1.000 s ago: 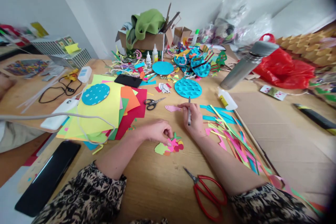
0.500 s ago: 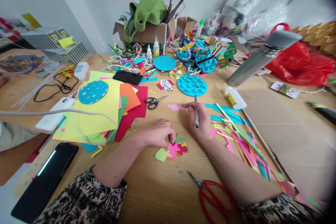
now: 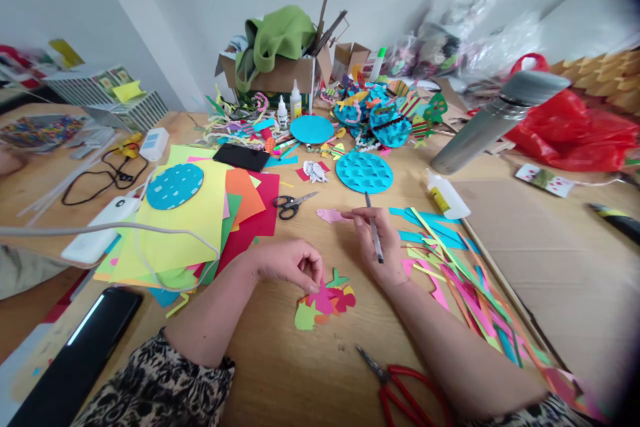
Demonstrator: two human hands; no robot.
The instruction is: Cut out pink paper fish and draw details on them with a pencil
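Observation:
My left hand is closed, thumb and fingertips pinching the upper edge of a bright pink paper cutout. Under and around that cutout lies a small pile with a lime-green paper cutout, a dark red paper cutout and a green paper cutout. My right hand grips a grey pen, whose lower end points towards me. Just beyond its index fingertip lies a pale pink paper fish with drawn lines. Black-handled scissors rest left of the fish.
Red-handled scissors lie near my right forearm. Coloured paper strips spread to the right, beside cardboard. Stacked paper sheets with a cable across them lie left. A steel flask and glue bottle stand and lie right.
My left hand has drawn up slightly, and the bright pink cutout has shifted and tilted in its fingers. The pen's lower end has swung a little to the right. The view has tilted slightly upward.

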